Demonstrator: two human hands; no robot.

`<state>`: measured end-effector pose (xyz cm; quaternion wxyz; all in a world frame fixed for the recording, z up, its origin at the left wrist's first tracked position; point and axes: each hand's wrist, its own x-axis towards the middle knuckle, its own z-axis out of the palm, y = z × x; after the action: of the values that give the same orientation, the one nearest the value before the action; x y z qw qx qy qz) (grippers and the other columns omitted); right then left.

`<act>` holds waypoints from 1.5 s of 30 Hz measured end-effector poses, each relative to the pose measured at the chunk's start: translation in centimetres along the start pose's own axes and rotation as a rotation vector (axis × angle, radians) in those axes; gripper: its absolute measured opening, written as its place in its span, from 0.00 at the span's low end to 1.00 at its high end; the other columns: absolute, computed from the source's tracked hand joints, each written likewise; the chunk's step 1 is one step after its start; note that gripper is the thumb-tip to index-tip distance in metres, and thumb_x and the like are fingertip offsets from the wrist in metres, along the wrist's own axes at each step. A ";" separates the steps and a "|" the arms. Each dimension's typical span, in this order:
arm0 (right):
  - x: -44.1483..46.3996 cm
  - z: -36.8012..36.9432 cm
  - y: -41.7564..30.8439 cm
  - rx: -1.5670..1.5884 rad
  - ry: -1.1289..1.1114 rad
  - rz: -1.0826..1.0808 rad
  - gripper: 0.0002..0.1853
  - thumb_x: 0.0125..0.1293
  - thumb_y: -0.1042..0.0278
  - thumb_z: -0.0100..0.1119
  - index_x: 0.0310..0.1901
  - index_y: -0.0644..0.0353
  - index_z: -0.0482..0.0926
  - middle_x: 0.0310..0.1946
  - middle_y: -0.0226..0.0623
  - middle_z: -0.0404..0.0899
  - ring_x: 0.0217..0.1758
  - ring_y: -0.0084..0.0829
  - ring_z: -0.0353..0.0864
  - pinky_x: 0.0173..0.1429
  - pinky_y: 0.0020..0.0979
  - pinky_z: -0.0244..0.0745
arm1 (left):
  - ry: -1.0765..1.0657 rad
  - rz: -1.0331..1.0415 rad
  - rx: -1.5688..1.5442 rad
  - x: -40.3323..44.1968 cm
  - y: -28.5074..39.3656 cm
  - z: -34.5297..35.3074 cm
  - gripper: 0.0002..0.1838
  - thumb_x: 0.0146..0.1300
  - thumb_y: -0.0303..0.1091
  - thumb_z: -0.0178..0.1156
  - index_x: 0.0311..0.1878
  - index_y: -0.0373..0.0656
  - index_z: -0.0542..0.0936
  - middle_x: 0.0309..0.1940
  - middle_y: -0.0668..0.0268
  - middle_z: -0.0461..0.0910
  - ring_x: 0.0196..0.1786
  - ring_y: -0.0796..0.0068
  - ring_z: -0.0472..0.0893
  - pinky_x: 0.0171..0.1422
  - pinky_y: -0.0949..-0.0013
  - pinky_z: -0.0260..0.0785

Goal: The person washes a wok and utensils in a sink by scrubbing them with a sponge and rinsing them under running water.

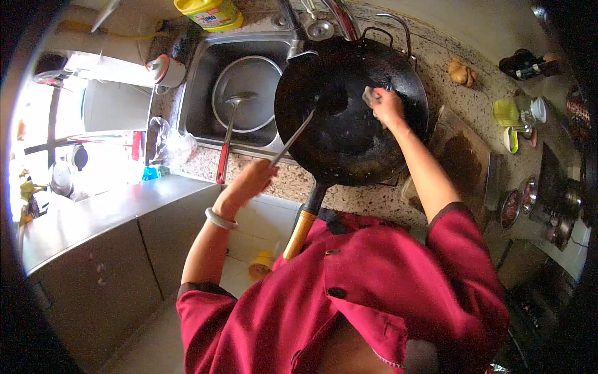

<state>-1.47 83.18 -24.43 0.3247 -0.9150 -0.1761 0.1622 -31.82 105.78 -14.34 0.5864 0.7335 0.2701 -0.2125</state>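
Observation:
A large black wok (349, 156) rests on the counter at the right side of the sink, its wooden-ended handle (300, 234) pointing toward my body. My left hand (252, 181), slightly blurred and with a pale bangle on its wrist, is closed around a long thin metal utensil (293, 141). The utensil's far end reaches over the wok's left part; its kind is unclear. Inside the wok's upper right area, my right hand (387, 107) is closed on a small greyish wad (372, 95), whose material I cannot make out.
In the steel sink (202, 87) lies a round metal pan (219, 93), with a red-handled ladle (228, 134) across it. Faucets stand behind. A yellow tub (215, 14) is at the back, a stained board (458, 165) at right, and a metal cabinet (93, 218) at left.

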 end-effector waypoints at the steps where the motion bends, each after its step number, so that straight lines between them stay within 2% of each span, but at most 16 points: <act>1: -0.3 -0.2 -0.3 0.073 0.082 0.011 0.18 0.47 0.69 0.62 0.43 0.58 0.76 0.35 0.43 0.78 0.37 0.40 0.78 0.40 0.36 0.73 | -0.047 -0.120 -0.151 -1.3 2.2 0.8 0.14 0.64 0.43 0.47 0.34 0.40 0.71 0.17 0.71 0.69 0.14 0.80 0.65 0.16 0.76 0.58; 7: -3.9 2.5 -4.5 0.307 0.054 -0.247 0.10 0.49 0.69 0.62 0.35 0.57 0.76 0.33 0.40 0.72 0.35 0.37 0.74 0.39 0.33 0.72 | -0.152 -0.193 -0.837 -1.3 3.4 6.0 0.21 0.66 0.48 0.42 0.41 0.36 0.70 0.13 0.77 0.56 0.12 0.86 0.56 0.14 0.80 0.47; 12: -6.0 6.2 -5.9 0.267 -0.111 -0.585 0.07 0.53 0.67 0.59 0.33 0.57 0.76 0.36 0.35 0.73 0.38 0.29 0.75 0.40 0.34 0.72 | -0.133 -0.228 -0.986 -1.7 3.8 8.7 0.18 0.68 0.42 0.39 0.48 0.37 0.69 0.13 0.78 0.55 0.12 0.87 0.54 0.13 0.82 0.45; 17: -0.2 8.6 -4.1 0.423 0.148 -0.190 0.09 0.55 0.66 0.50 0.33 0.60 0.75 0.27 0.38 0.75 0.31 0.35 0.74 0.38 0.30 0.70 | -0.123 -0.231 -1.008 -3.2 4.5 9.2 0.17 0.68 0.43 0.41 0.48 0.38 0.69 0.15 0.77 0.56 0.13 0.87 0.54 0.15 0.80 0.47; 20: -2.9 6.4 -6.1 0.693 -0.284 0.028 0.07 0.55 0.66 0.50 0.30 0.60 0.72 0.23 0.37 0.73 0.28 0.33 0.74 0.38 0.29 0.70 | -0.097 -0.221 -1.047 -3.0 3.3 9.1 0.17 0.68 0.42 0.41 0.46 0.38 0.69 0.15 0.77 0.57 0.13 0.87 0.55 0.15 0.80 0.47; 22: -7.1 5.6 -7.9 0.446 -0.239 -0.216 0.06 0.56 0.67 0.51 0.31 0.59 0.73 0.26 0.39 0.72 0.31 0.35 0.74 0.40 0.31 0.72 | -0.070 -0.213 -1.014 -3.1 3.5 9.0 0.17 0.68 0.42 0.41 0.45 0.38 0.70 0.15 0.77 0.57 0.13 0.87 0.55 0.15 0.80 0.47; 23: -7.5 6.9 -6.3 -0.084 0.072 -0.684 0.04 0.55 0.69 0.52 0.31 0.59 0.73 0.31 0.43 0.71 0.36 0.38 0.74 0.42 0.34 0.72 | -0.075 -0.202 -0.987 -3.0 3.5 9.0 0.17 0.68 0.42 0.41 0.45 0.38 0.70 0.15 0.77 0.57 0.13 0.87 0.55 0.15 0.80 0.47; 28: -3.8 6.9 -5.3 0.104 -0.013 -0.160 0.15 0.57 0.58 0.47 0.42 0.57 0.72 0.35 0.46 0.71 0.42 0.47 0.71 0.47 0.40 0.67 | -0.072 -0.165 -0.894 -3.2 3.9 9.0 0.17 0.68 0.42 0.41 0.46 0.38 0.70 0.14 0.77 0.57 0.13 0.88 0.55 0.15 0.80 0.47; 31: -5.6 6.6 -4.8 0.815 -0.213 0.012 0.14 0.60 0.66 0.47 0.46 0.63 0.67 0.46 0.46 0.66 0.46 0.39 0.70 0.53 0.40 0.67 | -0.074 -0.165 -0.895 -2.9 3.7 9.2 0.16 0.68 0.42 0.41 0.45 0.39 0.70 0.14 0.78 0.56 0.13 0.88 0.55 0.15 0.80 0.47; 33: -8.1 6.2 -4.1 -0.413 -0.119 -0.713 0.10 0.58 0.65 0.50 0.40 0.59 0.68 0.39 0.44 0.67 0.44 0.39 0.70 0.50 0.37 0.68 | -0.079 -0.170 -0.880 -2.5 3.4 9.1 0.16 0.67 0.42 0.41 0.45 0.38 0.70 0.14 0.78 0.57 0.13 0.87 0.55 0.15 0.80 0.47; 34: -8.1 5.9 -3.9 -0.414 -0.123 -0.708 0.10 0.58 0.65 0.50 0.40 0.59 0.68 0.39 0.44 0.67 0.44 0.39 0.70 0.50 0.37 0.68 | -0.082 -0.183 -0.857 -2.7 3.2 9.2 0.16 0.67 0.42 0.41 0.45 0.38 0.70 0.14 0.77 0.57 0.13 0.87 0.55 0.16 0.80 0.47; 36: -5.7 5.2 -4.4 0.311 -0.188 -0.083 0.13 0.57 0.64 0.50 0.42 0.60 0.68 0.38 0.43 0.66 0.44 0.39 0.69 0.47 0.35 0.68 | -0.096 -0.161 -0.861 -2.8 3.3 9.3 0.16 0.67 0.42 0.41 0.45 0.38 0.70 0.14 0.76 0.59 0.13 0.86 0.56 0.15 0.80 0.48; 38: -3.6 3.6 -4.6 0.323 -0.090 0.152 0.14 0.54 0.70 0.49 0.44 0.57 0.73 0.43 0.44 0.67 0.44 0.41 0.72 0.47 0.39 0.70 | -0.036 -0.143 -0.777 -3.5 3.7 9.2 0.17 0.67 0.43 0.41 0.46 0.38 0.71 0.12 0.77 0.57 0.11 0.87 0.55 0.13 0.81 0.46; 42: -2.0 4.6 -1.0 -0.205 0.084 -0.165 0.10 0.51 0.76 0.50 0.35 0.57 0.79 0.38 0.42 0.75 0.38 0.33 0.77 0.41 0.36 0.72 | 0.177 -0.142 -0.724 -4.0 5.0 9.6 0.12 0.63 0.37 0.50 0.44 0.40 0.71 0.15 0.72 0.69 0.13 0.86 0.61 0.14 0.82 0.51; 43: -3.1 1.3 -4.0 0.215 -0.241 0.141 0.09 0.54 0.76 0.49 0.35 0.59 0.78 0.33 0.40 0.77 0.30 0.31 0.79 0.36 0.34 0.74 | 0.150 -0.071 -0.657 -4.1 5.4 9.5 0.09 0.61 0.34 0.53 0.41 0.40 0.71 0.18 0.68 0.73 0.16 0.83 0.66 0.16 0.79 0.56; 45: -4.1 0.7 -4.1 0.677 -0.267 0.281 0.08 0.59 0.71 0.47 0.35 0.61 0.77 0.26 0.37 0.79 0.24 0.30 0.80 0.27 0.29 0.75 | 0.276 0.038 -0.345 -2.1 4.0 10.1 0.10 0.59 0.34 0.53 0.41 0.40 0.71 0.20 0.61 0.75 0.19 0.72 0.71 0.22 0.71 0.61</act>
<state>-6.32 84.76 -21.52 0.5570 -0.7421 -0.0262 0.3720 -30.83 94.97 -12.25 0.6646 0.6492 0.3664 -0.0498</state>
